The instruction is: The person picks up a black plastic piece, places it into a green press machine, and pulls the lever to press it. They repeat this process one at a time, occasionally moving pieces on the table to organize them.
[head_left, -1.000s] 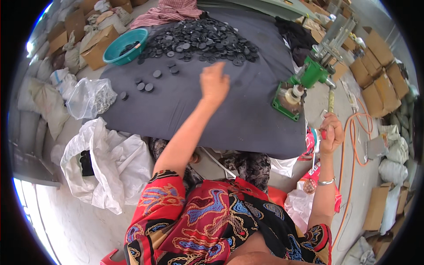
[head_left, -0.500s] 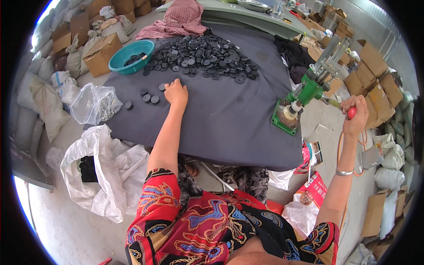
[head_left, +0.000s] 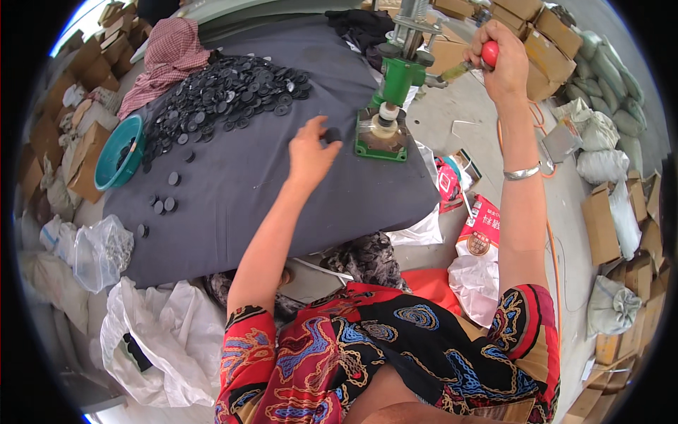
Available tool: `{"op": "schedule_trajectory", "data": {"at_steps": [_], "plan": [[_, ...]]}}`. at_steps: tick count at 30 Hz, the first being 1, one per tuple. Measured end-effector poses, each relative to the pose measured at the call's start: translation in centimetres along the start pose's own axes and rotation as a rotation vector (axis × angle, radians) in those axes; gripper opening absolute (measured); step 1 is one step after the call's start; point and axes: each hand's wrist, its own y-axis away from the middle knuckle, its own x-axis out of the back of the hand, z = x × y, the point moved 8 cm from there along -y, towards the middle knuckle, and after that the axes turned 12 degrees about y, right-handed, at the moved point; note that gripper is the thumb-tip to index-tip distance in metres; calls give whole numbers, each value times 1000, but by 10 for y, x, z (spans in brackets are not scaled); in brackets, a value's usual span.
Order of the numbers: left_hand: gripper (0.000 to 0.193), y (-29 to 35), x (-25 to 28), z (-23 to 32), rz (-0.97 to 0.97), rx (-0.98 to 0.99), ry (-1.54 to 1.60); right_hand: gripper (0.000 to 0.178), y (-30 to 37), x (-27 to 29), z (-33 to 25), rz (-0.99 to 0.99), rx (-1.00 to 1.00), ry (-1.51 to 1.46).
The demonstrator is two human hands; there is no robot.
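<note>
My left hand (head_left: 311, 157) is over the middle of the dark cloth-covered table, thumb and fingers closed on a small black round disc (head_left: 332, 135). To its right stands a green hand press (head_left: 396, 83) with a pale plunger over its base. My right hand (head_left: 503, 65) grips the red knob (head_left: 490, 52) at the end of the press lever, held high and out to the right. A large heap of black discs (head_left: 226, 99) lies at the far left of the table. Several loose discs (head_left: 170, 204) lie apart nearer the left edge.
A teal basin (head_left: 103, 167) with some discs stands at the table's left edge, near a checked red cloth (head_left: 168, 60). A clear bag of small parts (head_left: 106, 249) lies below it. An open white sack (head_left: 166, 332) stands at lower left. Cartons (head_left: 602, 225) and sacks line the right side.
My left hand has moved right from the loose discs toward the press, carrying a disc. My right hand still holds the lever knob. The view has swung to the right.
</note>
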Motion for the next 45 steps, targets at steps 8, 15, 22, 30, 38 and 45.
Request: {"op": "schedule_trajectory", "data": {"at_steps": [8, 15, 22, 30, 38, 45], "plan": [[57, -23, -93, 12, -112, 13, -89, 24, 2, 9, 7, 21, -39, 4], [64, -38, -120, 9, -123, 3, -164, 25, 3, 7, 4, 20, -11, 11], [66, -38, -128, 4, -50, 56, -42, 24, 33, 1, -6, -16, 108, 58], [64, -24, -70, 8, -37, -104, -85, 16, 173, -21, 42, 2, 613, 443], [41, 13, 206, -64, 576, 65, -685, 18, 138, -22, 27, -89, 471, 270], [33, 7, 267, -116, 515, 358, -906, 21, 68, -11, -6, -83, 160, 18]]}}
